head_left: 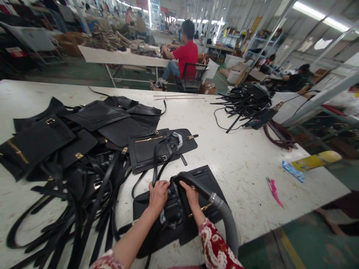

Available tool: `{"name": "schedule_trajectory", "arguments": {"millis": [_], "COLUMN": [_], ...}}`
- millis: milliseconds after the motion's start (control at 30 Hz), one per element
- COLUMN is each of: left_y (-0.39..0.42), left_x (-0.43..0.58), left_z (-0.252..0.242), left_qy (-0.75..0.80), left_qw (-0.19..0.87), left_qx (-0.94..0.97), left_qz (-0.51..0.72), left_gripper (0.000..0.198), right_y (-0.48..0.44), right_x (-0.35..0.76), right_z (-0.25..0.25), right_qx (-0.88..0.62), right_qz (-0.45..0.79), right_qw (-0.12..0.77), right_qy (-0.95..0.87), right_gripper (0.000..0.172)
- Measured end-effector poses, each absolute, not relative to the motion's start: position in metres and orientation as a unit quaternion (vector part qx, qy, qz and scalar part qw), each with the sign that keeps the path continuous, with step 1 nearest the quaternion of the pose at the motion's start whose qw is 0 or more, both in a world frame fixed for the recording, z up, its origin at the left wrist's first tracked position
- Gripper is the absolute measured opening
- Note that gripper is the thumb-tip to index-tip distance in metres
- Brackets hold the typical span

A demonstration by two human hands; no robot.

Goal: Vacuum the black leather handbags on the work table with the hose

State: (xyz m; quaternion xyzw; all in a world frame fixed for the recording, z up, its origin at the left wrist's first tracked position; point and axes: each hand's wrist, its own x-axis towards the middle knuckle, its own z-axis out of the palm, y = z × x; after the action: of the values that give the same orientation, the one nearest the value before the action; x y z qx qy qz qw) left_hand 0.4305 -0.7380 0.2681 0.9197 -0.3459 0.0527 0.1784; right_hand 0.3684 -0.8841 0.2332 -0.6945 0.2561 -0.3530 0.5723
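Observation:
A black leather bag (203, 183) with a gold zipper lies unfolded on the near side of the table. My left hand (159, 194) is closed on the bag's upper edge, beside its dark gathered middle. Close by on the right, my right hand (190, 192) is wrapped round a black hose nozzle (196, 183), its tip at the bag's opening; some fingers are hidden behind it. A grey ribbed hose (228, 220) runs from the nozzle past my right sleeve. Just beyond lies another black bag (148, 147) with gold buckles, straps and a plastic-wrapped part.
A heap of black bags (92, 116) and long straps covers the table's left. More straps (246, 101) lie at the far right, near brown straps (277, 136). Pink-handled snips (275, 192), a blue packet (293, 171) and a yellow can (316, 160) lie rightward. A red-shirted person (186, 54) sits beyond.

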Motion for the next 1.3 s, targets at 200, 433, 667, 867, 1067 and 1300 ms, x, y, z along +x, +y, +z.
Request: {"name": "schedule_trajectory", "arguments": {"millis": [200,433,667,867,1067,1300], "left_y": [-0.728,-0.727,-0.725,-0.729,-0.731,-0.741], "left_x": [0.419,0.409,0.409,0.411,0.413,0.411], "left_z": [0.266,0.258,0.252,0.254,0.256,0.278], "left_qy": [-0.438,-0.421,-0.423,-0.410,-0.414,-0.386], "left_qw": [0.083,0.109,0.142,0.144,0.136,0.099], "left_qx": [0.890,0.893,0.887,0.891,0.888,0.906], "left_qz": [0.098,0.111,0.122,0.131,0.146,0.143], "left_gripper": [0.035,0.031,0.029,0.023,0.024,0.026], "right_y": [-0.869,-0.858,-0.859,-0.856,-0.848,-0.880], "right_x": [0.361,0.340,0.343,0.344,0.356,0.345], "right_z": [0.245,0.242,0.245,0.259,0.267,0.277], "right_qx": [-0.746,-0.805,-0.837,-0.839,-0.831,-0.770], "right_qz": [-0.359,-0.346,-0.337,-0.339,-0.356,-0.410], "right_qw": [0.516,0.452,0.404,0.390,0.381,0.424], "right_qy": [0.219,0.167,0.149,0.169,0.193,0.245], "right_gripper": [0.029,0.023,0.016,0.025,0.017,0.026]}}
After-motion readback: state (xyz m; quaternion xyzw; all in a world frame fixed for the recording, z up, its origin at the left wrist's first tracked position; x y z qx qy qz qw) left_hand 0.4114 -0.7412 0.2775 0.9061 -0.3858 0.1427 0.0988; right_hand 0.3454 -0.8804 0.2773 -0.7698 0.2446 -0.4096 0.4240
